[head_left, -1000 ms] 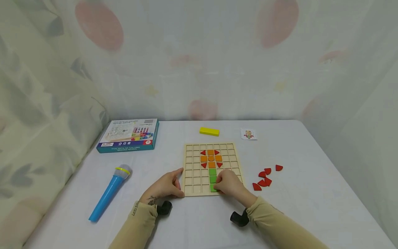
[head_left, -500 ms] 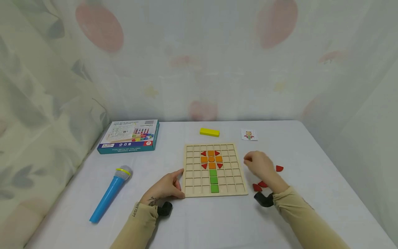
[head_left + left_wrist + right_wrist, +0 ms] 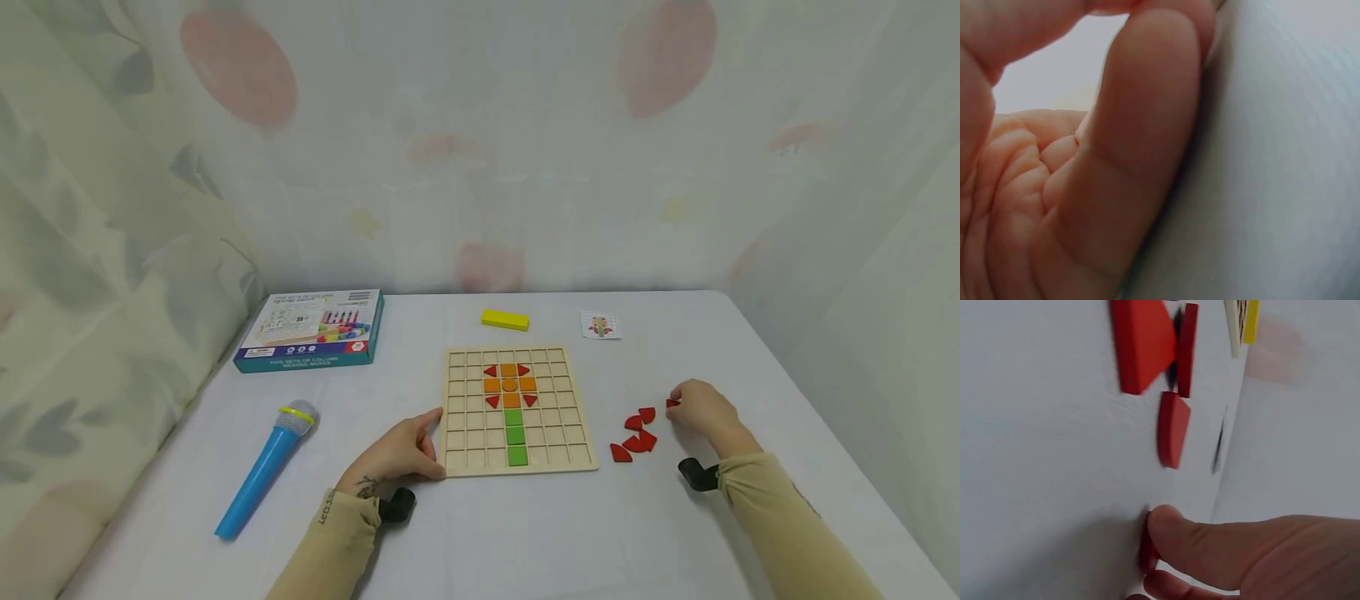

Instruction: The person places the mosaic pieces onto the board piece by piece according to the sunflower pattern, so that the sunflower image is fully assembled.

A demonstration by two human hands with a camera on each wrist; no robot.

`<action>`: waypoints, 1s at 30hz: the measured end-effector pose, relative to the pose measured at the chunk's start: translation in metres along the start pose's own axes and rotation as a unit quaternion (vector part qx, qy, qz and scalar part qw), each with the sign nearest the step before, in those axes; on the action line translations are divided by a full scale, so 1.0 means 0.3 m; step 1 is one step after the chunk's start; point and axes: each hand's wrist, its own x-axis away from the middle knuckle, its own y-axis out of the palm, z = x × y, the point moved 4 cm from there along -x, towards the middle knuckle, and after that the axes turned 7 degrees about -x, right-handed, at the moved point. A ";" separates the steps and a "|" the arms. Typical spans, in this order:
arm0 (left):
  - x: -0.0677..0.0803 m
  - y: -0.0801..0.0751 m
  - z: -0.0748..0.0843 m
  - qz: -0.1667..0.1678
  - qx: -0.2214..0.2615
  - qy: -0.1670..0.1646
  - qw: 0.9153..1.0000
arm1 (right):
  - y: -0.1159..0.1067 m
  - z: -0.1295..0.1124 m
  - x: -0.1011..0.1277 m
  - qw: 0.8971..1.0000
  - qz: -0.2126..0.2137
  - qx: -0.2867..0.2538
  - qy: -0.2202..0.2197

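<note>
Head view's got your right hand [image 3: 705,414] with fingers pinched on the rightmost red piece [image 3: 671,403], grid board [image 3: 555,435] well off to its left.

Left sleeve [image 3: 322,546] and right sleeve [image 3: 795,533] are khaki and creased. A curved black fitting [image 3: 398,505] juts out beside each. Dark lettering [image 3: 327,505] edges the left one, near a leafy wrist marking [image 3: 367,484].
</note>
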 end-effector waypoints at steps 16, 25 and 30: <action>0.003 0.000 -0.001 0.002 0.009 -0.009 1.000 | -0.006 -0.051 -0.002 0.991 0.050 -0.119 -0.026; 0.005 0.001 -0.002 -0.002 0.020 -0.007 1.000 | 0.051 -0.303 -0.040 0.955 -0.007 -0.289 -0.068; 0.007 0.001 0.006 -0.002 0.015 -0.007 1.000 | 0.107 -0.436 -0.045 0.944 -0.013 -0.304 -0.130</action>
